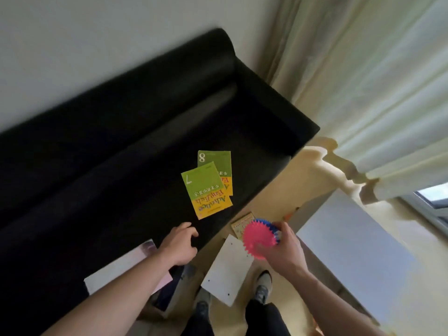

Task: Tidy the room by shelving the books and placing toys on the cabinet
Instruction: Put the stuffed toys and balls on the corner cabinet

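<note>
I see through one camera on the person's head. It looks forward and down, tilted to one side, so the black sofa point(135, 151) runs slantwise. The left hand point(179, 243) and right hand point(286, 248) are close, low in view. The floor point(281, 190) and curtain point(378, 93) lie farther off.

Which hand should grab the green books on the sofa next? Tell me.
Left. The left hand is free and nearest the green books on the sofa; the right hand holds the spiky toys.
</note>
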`<state>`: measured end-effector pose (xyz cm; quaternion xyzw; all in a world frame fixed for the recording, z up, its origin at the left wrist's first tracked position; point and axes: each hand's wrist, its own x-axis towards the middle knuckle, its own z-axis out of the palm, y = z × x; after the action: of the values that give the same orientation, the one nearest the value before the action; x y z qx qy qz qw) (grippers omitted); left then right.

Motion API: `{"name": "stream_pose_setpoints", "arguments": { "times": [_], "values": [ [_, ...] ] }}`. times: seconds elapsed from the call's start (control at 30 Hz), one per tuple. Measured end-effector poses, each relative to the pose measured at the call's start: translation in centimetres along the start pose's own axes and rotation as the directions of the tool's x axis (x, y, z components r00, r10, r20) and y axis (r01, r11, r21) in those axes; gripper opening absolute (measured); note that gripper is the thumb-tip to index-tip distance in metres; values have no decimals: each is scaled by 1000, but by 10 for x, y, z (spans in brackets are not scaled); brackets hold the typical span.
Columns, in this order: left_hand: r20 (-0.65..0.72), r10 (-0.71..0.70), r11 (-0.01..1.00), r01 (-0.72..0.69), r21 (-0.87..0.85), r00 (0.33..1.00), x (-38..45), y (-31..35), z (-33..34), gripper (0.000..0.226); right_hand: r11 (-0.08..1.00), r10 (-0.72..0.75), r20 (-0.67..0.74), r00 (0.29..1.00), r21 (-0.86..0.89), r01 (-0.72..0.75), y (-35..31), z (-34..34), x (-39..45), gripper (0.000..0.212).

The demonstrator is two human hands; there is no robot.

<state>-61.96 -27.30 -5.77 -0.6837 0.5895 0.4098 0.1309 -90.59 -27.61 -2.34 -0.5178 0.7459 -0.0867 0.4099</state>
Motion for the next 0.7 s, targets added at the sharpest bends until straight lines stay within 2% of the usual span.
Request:
{"name": "stream_pose_setpoints", "arguments": {
  "times": [0.17, 0.27, 0.4, 0.43, 0.47, 0.53, 0.7],
  "values": [
    [25, 97, 994, -98, 43, 995, -67, 23, 20, 46, 989, 80, -79, 994, 133, -69, 34, -19, -111, 69],
    [50, 181, 977, -186, 107, 982, -86, 52, 37, 48, 970, 137, -132, 982, 220, -105, 60, -28, -154, 68],
    [120, 234, 941, -256, 221, 965, -105, 92, 69, 49, 941, 200, -204, 958, 314, -129, 105, -40, -199, 68],
    [117, 212, 947, -233, 219, 970, -106, 90, 73, 49, 943, 196, -224, 955, 310, -121, 110, -36, -200, 67],
    [148, 260, 914, -293, 282, 954, -123, 119, 94, 49, 918, 263, -262, 929, 364, -157, 141, -47, -235, 66],
    [142, 242, 911, -275, 307, 960, -130, 127, 106, 47, 921, 263, -282, 923, 359, -153, 159, -43, -252, 66],
    [127, 338, 894, -361, 264, 932, -183, 187, 176, 46, 870, 366, -346, 864, 457, -186, 248, -46, -334, 71]
  ]
}}
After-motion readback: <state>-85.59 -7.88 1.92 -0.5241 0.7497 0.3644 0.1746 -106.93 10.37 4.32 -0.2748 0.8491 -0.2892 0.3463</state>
